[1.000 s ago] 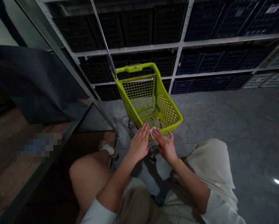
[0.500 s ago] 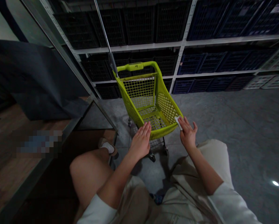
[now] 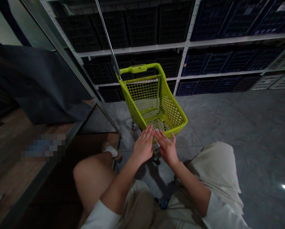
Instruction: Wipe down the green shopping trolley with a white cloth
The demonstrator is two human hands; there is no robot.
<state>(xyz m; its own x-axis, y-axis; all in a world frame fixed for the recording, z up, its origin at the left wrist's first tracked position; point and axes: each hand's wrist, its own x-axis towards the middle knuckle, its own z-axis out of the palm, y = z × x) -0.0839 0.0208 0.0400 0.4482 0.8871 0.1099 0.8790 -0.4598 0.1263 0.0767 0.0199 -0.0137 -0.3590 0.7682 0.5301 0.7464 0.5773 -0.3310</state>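
Note:
A small lime-green shopping cart [image 3: 174, 112] stands on the grey floor in front of my knees, its basket holding nothing I can see. My left hand [image 3: 143, 147] lies flat against the cart's near rim, fingers stretched and together, holding nothing. Right beside it, my right hand [image 3: 166, 148] presses a small white cloth [image 3: 156, 131] against the same rim. Only a sliver of the cloth shows between the two hands.
Metal shelving [image 3: 185, 47] loaded with dark plastic crates [image 3: 142, 25] runs behind the cart. A thin metal pole [image 3: 106, 31] leans by the cart's handle. To the left, a wooden shelf [image 3: 11, 178] carries a dark bag [image 3: 39, 82]. Grey floor [image 3: 240, 121] extends to the right.
My right hand slid with the white cloth from the cart's right front corner back to the middle of the near rim, beside my left hand. My left hand stayed put.

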